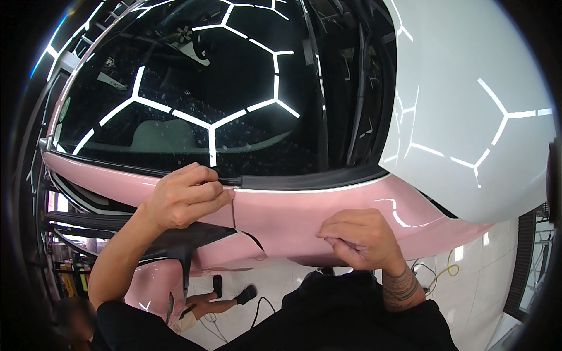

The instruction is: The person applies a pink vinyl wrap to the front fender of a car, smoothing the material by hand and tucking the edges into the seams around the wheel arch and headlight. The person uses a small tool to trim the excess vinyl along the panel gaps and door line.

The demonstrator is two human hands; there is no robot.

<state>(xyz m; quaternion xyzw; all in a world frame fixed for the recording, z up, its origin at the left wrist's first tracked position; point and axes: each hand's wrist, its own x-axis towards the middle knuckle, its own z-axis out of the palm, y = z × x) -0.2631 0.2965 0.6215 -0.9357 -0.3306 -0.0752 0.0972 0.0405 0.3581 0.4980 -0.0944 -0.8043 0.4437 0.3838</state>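
Note:
My left hand (188, 198) is closed, its fingers curled in and the fingertips against the pink body panel (146, 180) below the windshield (175, 117). Anything held there is hidden by the fingers. Lower and to the right, my right hand (366, 237) is closed in a pinch just over the pink fender (287, 213). Whatever sits between its fingertips is too small to make out. A thin white edge runs along the top of the fender, beneath the black trim (304, 180), and starts close to my left fingertips.
The pale hood (468, 99) rises at the right. Below my left forearm is the pink side mirror (155, 284), with a dark window frame behind. Another person's legs (216, 305) show on the tiled floor, among loose cables. A yellow hose (449, 270) lies at right.

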